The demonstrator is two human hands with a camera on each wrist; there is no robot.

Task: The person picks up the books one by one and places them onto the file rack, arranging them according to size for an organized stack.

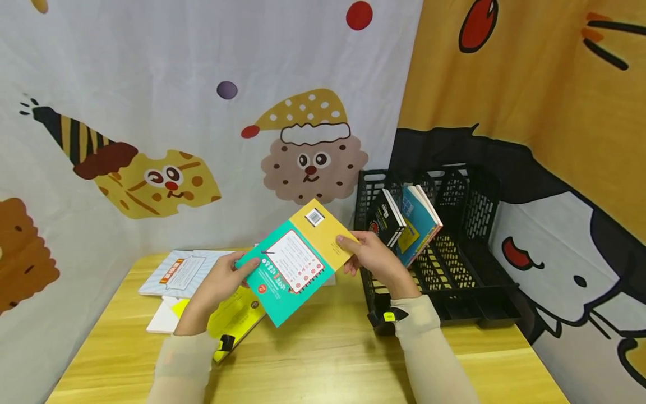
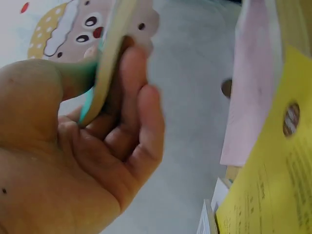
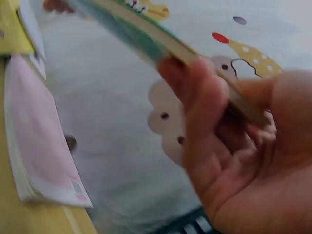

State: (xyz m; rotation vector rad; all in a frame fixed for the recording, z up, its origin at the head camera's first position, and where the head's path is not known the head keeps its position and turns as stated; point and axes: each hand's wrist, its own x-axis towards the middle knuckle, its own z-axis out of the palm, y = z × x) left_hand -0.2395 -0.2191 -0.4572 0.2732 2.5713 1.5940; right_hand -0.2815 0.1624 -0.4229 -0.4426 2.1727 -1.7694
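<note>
On my head feed, the left hand [image 1: 219,283] and the right hand [image 1: 378,259] are both clamped on one book [image 1: 290,269], thumbs on the cover facing me, fingers behind. The book is held tilted in the air between them, its green part reaching into the left hand and its yellow end into the right. Below, on the table [image 1: 323,365], I see a yellow book [image 1: 234,320] beside the left wrist and, farther off, a striped book [image 1: 176,275]. My right wrist feed adds a pink book [image 3: 39,131]. Past the right hand, a black rack [image 1: 454,306] holds a black book [image 1: 386,221] and a blue book [image 1: 419,219], both leaning. A printed curtain [image 1: 166,67] hangs behind.
</note>
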